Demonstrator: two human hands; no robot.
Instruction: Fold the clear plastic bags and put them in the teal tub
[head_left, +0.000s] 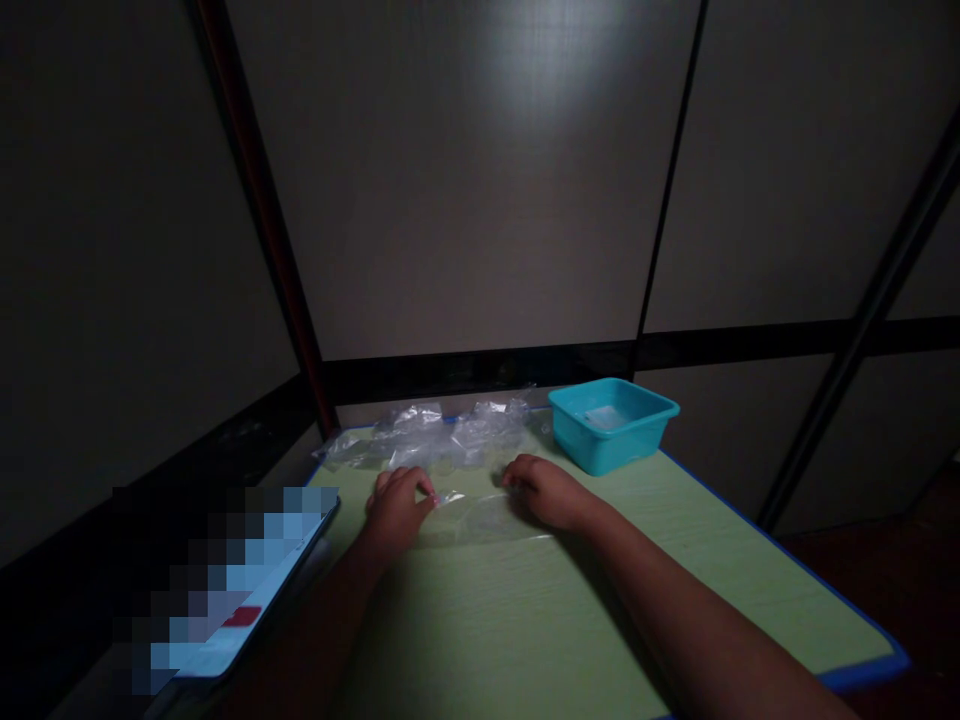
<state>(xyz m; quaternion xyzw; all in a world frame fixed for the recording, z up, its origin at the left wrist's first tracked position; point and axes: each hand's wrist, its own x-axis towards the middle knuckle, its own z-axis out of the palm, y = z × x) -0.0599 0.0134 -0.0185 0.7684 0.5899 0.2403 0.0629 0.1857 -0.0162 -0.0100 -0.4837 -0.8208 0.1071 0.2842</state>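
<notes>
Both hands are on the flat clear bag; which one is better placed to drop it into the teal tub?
Probably the right hand: it pinches the clear bag on the side nearer the teal tub, which sits beyond it on the right. The left hand is farther off.

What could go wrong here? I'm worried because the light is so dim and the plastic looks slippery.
The clear plastic bag pinched between the left hand and right hand is hard to see in this light, so its edges may be misjudged. The pile of loose clear bags just beyond could get snagged or dragged along. The tablet overhangs the table's left edge, so an elbow might knock it off.
</notes>
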